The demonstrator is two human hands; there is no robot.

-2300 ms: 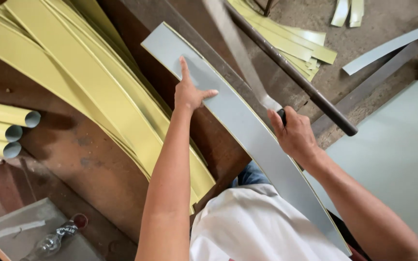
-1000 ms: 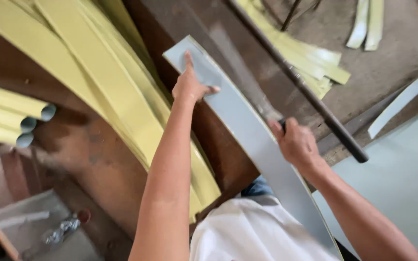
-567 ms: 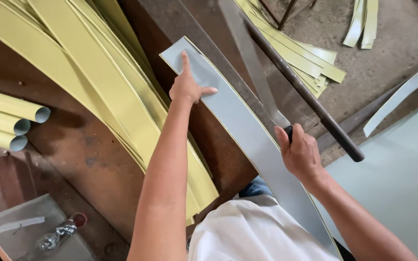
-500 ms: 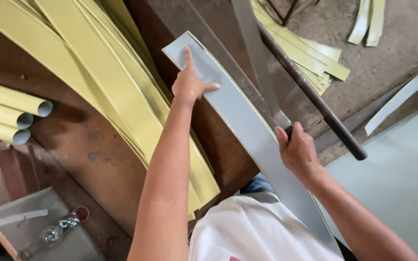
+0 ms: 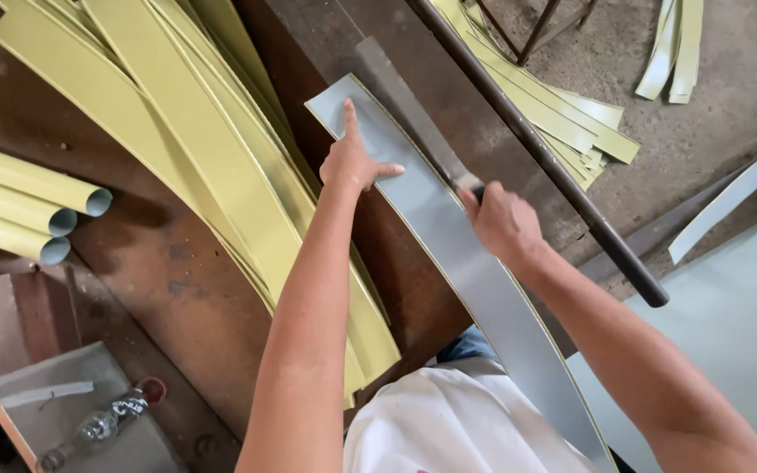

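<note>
Three yellow tubes (image 5: 24, 210) lie at the workbench's (image 5: 159, 280) left edge, beside a stack of yellow strips (image 5: 194, 149). The left hand (image 5: 354, 159), spread flat, presses one long grey curved strip (image 5: 466, 263) running from the bench's far middle toward its near right edge. The right hand (image 5: 503, 223) is closed round a flat metal blade (image 5: 413, 114) lying along the strip.

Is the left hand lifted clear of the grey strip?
No, the left hand lies flat, pressing on the long grey metal strip.
</note>
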